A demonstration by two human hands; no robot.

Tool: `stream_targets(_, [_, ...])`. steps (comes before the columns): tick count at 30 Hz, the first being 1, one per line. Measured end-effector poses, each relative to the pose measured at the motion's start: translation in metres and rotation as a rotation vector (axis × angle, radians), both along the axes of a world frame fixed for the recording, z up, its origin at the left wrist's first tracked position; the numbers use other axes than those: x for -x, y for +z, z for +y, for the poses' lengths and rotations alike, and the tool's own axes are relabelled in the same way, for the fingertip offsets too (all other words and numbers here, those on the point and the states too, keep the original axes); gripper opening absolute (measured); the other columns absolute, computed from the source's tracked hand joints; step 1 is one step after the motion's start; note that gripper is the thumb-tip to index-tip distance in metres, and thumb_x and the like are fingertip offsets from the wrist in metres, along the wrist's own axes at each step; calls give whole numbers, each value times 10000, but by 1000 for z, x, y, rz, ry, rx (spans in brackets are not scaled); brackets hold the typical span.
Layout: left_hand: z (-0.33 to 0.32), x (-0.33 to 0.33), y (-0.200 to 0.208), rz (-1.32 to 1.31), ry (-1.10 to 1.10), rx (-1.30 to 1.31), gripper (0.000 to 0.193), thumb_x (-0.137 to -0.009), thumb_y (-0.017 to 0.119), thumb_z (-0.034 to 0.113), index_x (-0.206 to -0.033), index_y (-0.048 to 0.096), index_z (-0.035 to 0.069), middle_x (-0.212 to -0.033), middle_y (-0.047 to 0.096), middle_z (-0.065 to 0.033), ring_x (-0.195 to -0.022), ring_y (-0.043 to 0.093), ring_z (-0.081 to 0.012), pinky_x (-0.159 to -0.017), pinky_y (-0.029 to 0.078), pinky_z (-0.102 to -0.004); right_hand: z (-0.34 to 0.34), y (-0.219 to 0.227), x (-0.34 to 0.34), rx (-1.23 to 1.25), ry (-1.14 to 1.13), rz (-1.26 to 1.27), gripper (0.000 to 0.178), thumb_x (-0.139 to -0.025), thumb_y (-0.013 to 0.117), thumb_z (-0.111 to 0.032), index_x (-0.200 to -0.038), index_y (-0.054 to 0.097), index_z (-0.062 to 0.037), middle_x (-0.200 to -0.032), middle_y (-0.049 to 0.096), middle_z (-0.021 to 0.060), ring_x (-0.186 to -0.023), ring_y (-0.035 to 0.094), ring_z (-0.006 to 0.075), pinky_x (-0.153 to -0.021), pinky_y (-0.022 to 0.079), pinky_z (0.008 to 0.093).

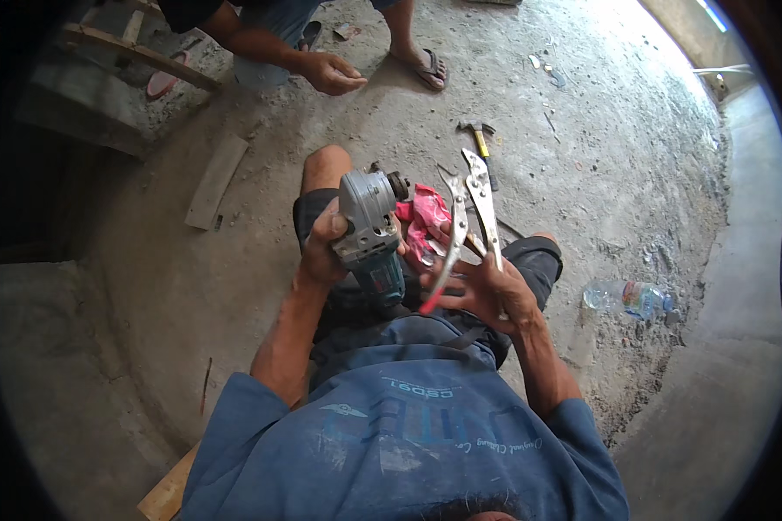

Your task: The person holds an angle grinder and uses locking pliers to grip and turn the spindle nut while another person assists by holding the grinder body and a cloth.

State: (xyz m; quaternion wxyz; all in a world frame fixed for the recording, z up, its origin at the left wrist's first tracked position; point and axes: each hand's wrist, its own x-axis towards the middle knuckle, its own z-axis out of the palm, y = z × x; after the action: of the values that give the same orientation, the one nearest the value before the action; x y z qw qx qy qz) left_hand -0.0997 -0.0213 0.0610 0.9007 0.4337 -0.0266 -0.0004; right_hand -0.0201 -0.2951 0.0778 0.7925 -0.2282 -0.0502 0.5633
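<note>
My left hand (324, 243) is wrapped round an angle grinder (369, 208) with a grey metal head and a teal body. The grinder's head points up and away, its spindle toward the right, and no disc shows on it. In my right hand (500, 291) is a pair of locking pliers (481, 195), jaws pointing away and handles spread wide. One handle has a red tip and looks slightly blurred. My right fingers are partly spread behind the handles, with the thumb against one. A crumpled pink plastic bag (427, 217) lies between my knees, behind both tools.
A claw hammer (480, 143) lies on the rough concrete floor beyond the pliers. A plastic bottle (627, 299) lies at right. A board (216, 182) rests at left. Opposite me is another person, with a lowered hand (332, 74) and a sandalled foot (427, 69).
</note>
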Motion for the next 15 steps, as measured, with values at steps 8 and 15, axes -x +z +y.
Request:
stream_targets(8, [-12,-3,9,25,-27,-73,804,-774,684,609,-1221,537,-43,-946,670,-241,-867,704,-355,-829,566,-461,-32,60,10,557,116,-398,553,-1039,556,-356,-1438,439,9,-1268,630,139,-1150,659,262,-983,568,417])
stream_targets(15, [-22,-6,14,34,-41,-118,798,-772,701,597,-1233,520,-29,-960,670,-224,-865,712,-349,-797,580,-433,-47,102,22,521,107,-690,643,-1015,583,-417,-1464,429,16,-1272,625,149,-1167,618,230,-1002,491,377])
